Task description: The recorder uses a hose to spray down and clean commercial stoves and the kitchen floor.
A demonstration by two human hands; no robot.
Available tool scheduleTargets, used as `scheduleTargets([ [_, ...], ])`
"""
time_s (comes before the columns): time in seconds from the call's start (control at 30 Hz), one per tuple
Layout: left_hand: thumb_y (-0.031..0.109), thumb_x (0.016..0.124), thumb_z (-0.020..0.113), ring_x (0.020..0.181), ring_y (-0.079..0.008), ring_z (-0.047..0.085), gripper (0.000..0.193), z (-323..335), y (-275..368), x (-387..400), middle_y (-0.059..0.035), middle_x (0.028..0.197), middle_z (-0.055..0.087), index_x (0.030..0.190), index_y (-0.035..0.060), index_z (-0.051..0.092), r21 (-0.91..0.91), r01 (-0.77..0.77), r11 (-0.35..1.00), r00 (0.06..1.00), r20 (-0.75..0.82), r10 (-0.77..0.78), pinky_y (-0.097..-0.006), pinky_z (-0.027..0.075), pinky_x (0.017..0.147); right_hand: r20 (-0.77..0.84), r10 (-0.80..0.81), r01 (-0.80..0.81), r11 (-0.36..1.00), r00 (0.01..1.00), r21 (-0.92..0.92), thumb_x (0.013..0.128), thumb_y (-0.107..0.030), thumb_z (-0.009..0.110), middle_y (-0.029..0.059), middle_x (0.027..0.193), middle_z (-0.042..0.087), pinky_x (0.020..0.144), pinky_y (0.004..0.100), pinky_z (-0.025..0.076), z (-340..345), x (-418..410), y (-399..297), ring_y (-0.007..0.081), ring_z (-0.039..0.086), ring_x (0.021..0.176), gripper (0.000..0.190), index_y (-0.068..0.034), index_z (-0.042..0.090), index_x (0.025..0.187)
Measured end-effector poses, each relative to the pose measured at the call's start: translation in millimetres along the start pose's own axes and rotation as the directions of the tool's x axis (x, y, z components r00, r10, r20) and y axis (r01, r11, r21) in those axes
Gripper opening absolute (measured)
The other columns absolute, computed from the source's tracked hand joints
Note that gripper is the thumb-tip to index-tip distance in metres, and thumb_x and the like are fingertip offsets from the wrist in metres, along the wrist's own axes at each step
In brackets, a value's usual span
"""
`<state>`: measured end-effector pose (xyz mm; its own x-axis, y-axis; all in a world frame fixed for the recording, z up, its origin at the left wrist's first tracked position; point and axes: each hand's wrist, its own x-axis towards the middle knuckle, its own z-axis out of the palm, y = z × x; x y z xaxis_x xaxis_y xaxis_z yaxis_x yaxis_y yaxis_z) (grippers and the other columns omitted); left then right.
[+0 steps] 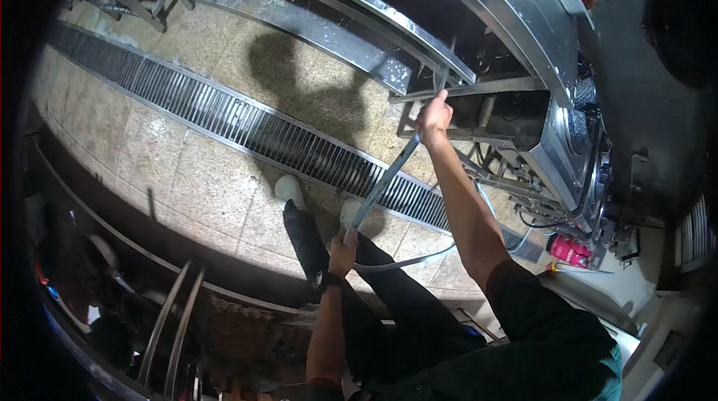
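Note:
My right hand is closed around the front part of a pale, flexible hose, close to the metal frame of a stainless steel unit. Water appears to spray from beyond that hand towards the unit's lower parts. Lower down, my left hand grips the same hose in front of my legs. From there the hose curves right, passes behind my right forearm and runs towards pipes at the right.
A slotted metal floor drain crosses the tiled floor, just ahead of my shoes. Dark shelving with metal rails stands at the lower left. Pipes and valves and a pink object are at the right.

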<state>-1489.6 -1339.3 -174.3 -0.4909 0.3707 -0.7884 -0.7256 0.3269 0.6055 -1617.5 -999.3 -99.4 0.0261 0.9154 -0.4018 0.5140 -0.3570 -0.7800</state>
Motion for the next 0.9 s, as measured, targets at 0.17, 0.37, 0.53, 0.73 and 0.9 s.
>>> scheduleTargets([
  [0.17,0.04,0.081,0.051,0.06,-0.0279,0.055,0.047,23.0,12.8,11.7,-0.0174,0.058,0.054,0.069,-0.0058,0.056,0.24,0.019,0.971,0.989,0.138,-0.054,-0.0373,0.04,0.057,0.046,0.006,-0.012,0.989,0.999,0.146,0.087,-0.046,0.03,0.0036,0.044,0.038,0.032,0.0295,0.03,-23.7,29.7,0.1,0.0156,0.036,0.033,0.053,-0.006,0.038,0.052],
  [0.37,0.037,0.081,0.052,0.059,-0.0257,0.055,0.045,26.4,21.9,6.5,-0.0193,0.059,0.055,0.07,-0.0069,0.057,0.163,-0.068,0.984,0.989,0.139,0.046,-0.0392,0.04,0.058,0.026,-0.002,0.001,0.999,1.0,0.049,0.086,-0.048,0.031,0.0039,0.043,0.039,0.032,0.0316,0.032,-22.5,32.7,2.3,0.0155,0.039,0.034,0.054,-0.008,0.038,0.05],
  [0.53,0.034,0.081,0.055,0.051,-0.0087,0.039,0.044,22.3,17.0,10.4,-0.0072,0.048,0.044,0.065,-0.0069,0.054,-0.014,-0.059,0.998,0.995,0.083,0.06,-0.0339,0.034,0.046,0.127,-0.066,0.062,0.998,0.99,0.031,0.087,-0.051,0.027,-0.0007,0.04,0.027,0.03,0.0278,0.023,15.0,8.1,-6.7,0.0128,0.029,0.031,0.05,-0.012,0.035,0.055],
  [0.73,0.038,0.081,0.052,0.051,-0.0139,0.046,0.047,30.6,-15.8,35.6,-0.0117,0.05,0.048,0.066,-0.0066,0.054,-0.039,-0.013,0.999,1.0,0.021,0.014,-0.0358,0.035,0.048,0.286,-0.193,0.219,0.974,0.939,-0.06,0.087,-0.05,0.028,0.0004,0.041,0.031,0.029,0.0276,0.024,77.3,-20.3,-14.2,0.013,0.03,0.031,0.05,-0.011,0.036,0.057],
  [0.9,0.046,0.081,0.048,0.056,-0.0255,0.053,0.055,31.6,-26.2,41.9,-0.0169,0.056,0.052,0.068,-0.0068,0.054,-0.037,0.008,0.999,0.995,-0.095,-0.012,-0.0396,0.038,0.054,0.479,-0.206,0.295,0.949,0.853,-0.116,0.088,-0.048,0.028,0.0002,0.041,0.031,0.029,0.0273,0.023,125.4,-51.5,-10.1,0.0121,0.03,0.03,0.05,-0.011,0.035,0.055],
])
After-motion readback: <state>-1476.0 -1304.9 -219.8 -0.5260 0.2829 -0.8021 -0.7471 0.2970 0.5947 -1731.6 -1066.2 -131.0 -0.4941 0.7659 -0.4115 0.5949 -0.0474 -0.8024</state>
